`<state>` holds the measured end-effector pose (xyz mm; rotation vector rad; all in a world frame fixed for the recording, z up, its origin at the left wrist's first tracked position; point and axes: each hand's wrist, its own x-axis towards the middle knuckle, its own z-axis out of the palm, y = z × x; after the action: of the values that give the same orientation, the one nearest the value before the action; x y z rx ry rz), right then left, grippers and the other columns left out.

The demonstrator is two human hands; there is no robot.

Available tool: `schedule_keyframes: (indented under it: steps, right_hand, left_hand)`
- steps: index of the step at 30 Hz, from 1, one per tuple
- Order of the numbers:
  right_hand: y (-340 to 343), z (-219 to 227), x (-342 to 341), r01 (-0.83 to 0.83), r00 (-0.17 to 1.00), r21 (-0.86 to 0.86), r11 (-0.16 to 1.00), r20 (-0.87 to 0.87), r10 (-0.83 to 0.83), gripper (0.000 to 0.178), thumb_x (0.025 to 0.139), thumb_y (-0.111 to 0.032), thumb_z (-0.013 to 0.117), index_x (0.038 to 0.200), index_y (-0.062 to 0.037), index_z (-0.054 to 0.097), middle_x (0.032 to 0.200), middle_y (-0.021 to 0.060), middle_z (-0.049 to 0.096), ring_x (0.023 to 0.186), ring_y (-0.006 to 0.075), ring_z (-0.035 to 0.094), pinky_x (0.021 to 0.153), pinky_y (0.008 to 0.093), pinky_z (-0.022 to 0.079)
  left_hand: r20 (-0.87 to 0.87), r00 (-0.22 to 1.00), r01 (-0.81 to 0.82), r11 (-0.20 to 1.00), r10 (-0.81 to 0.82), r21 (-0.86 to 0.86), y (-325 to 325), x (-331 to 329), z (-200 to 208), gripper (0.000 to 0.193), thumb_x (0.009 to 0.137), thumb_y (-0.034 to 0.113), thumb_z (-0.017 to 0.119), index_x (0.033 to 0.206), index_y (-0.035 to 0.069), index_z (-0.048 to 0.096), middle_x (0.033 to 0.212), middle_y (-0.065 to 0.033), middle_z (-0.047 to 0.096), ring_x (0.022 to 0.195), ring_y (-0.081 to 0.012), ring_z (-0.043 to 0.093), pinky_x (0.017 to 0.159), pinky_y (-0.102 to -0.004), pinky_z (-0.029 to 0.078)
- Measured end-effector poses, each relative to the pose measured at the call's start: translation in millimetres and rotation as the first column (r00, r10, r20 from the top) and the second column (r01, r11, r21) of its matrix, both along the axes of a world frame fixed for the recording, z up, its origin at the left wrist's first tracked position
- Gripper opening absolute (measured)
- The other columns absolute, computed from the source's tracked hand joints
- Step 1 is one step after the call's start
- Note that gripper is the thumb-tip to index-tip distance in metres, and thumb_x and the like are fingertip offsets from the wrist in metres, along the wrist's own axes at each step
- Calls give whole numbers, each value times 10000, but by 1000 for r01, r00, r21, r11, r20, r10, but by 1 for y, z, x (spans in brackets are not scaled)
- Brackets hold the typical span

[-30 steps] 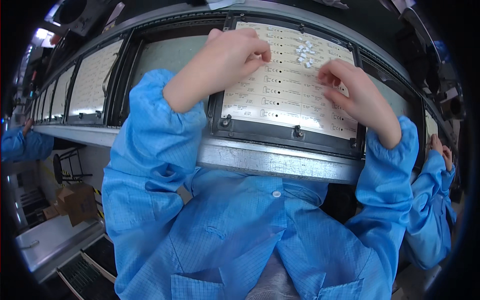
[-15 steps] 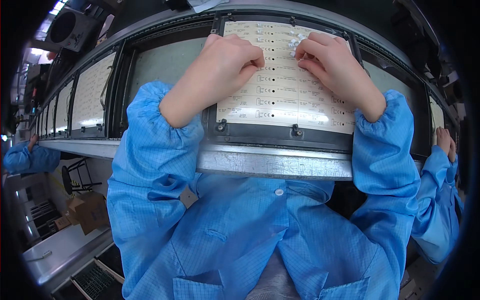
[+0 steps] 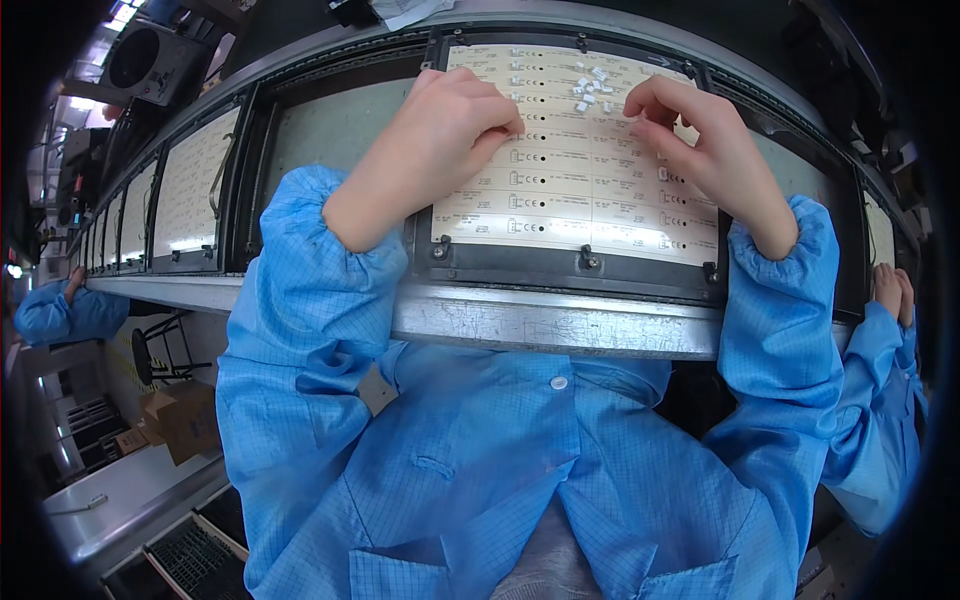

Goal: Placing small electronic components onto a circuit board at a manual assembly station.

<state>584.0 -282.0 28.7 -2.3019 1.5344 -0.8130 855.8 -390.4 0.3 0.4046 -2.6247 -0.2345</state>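
Two hands work at the far end of a pale circuit panel [image 3: 575,180] that lies clamped in a dark frame [image 3: 560,270] on the conveyor rail [image 3: 540,320]. The left hand [image 3: 440,135] rests knuckles-up on the panel's upper left part, its fingers curled under so that whether it pinches anything cannot be told. The right hand [image 3: 700,150] sits toward the panel's upper right, thumb and forefinger drawn together near a loose heap of small white parts [image 3: 592,88] lying just below the panel's far edge; whether a part sits between those fingertips is too small to tell.

The likeliest slip is at that heap. It lies free on the panel, between the two hands and close to both, so a sleeve cuff or a knuckle sweeping across could scatter the parts over the printed rows or off the far edge into the frame. A part pinched loosely could also drop and land in the wrong row, where the marks repeat and look alike.

Both wrists bear on the panel, and pressing hard could flex it or nudge parts already seated along the far left rows [image 3: 517,65]. More framed panels [image 3: 190,190] stand along the rail to the left, and another person's hands [image 3: 893,290] work at the right end, well apart
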Motion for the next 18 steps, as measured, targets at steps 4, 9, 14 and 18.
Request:
schedule_keyframes:
  steps: [4, 9, 14, 18]
  right_hand:
    - [5, 1, -3, 50, 998, 54, 997, 27, -51, 117, 906, -80, 650, 1014, -40, 630, 787, 45, 611, 736, 137, 570, 674, 282, 442]
    - [7, 7, -10, 56, 998, 88, 995, 35, -59, 116, 907, -79, 657, 1014, -40, 641, 800, 34, 641, 759, 126, 600, 695, 271, 451]
    - [21, 16, -13, 107, 974, 262, 959, 166, -154, 133, 893, -39, 648, 1022, -9, 637, 847, 63, 686, 787, 133, 664, 719, 271, 507]
    - [34, 17, -12, 52, 997, 211, 976, 46, -63, 138, 888, -23, 641, 1024, 0, 633, 835, 73, 680, 744, 130, 654, 708, 282, 519]
  left_hand:
    - [-12, 1000, -17, 1000, 17, -18, 4, -1, 1, 62, 834, 84, 670, 884, 98, 704, 872, -25, 678, 946, -226, 609, 880, -389, 410]
    - [22, 996, -79, 974, 85, -212, 17, -6, 6, 67, 836, 93, 649, 874, 116, 699, 852, -17, 656, 938, -218, 599, 909, -405, 392]
    - [107, 989, -88, 992, 98, -93, 21, -12, 10, 116, 835, 98, 664, 942, 129, 697, 924, -7, 632, 966, -214, 581, 916, -398, 382]
    - [13, 987, -158, 978, 161, -135, 11, -38, 15, 159, 838, 125, 662, 990, 142, 703, 983, -12, 633, 1015, -212, 569, 903, -395, 387]
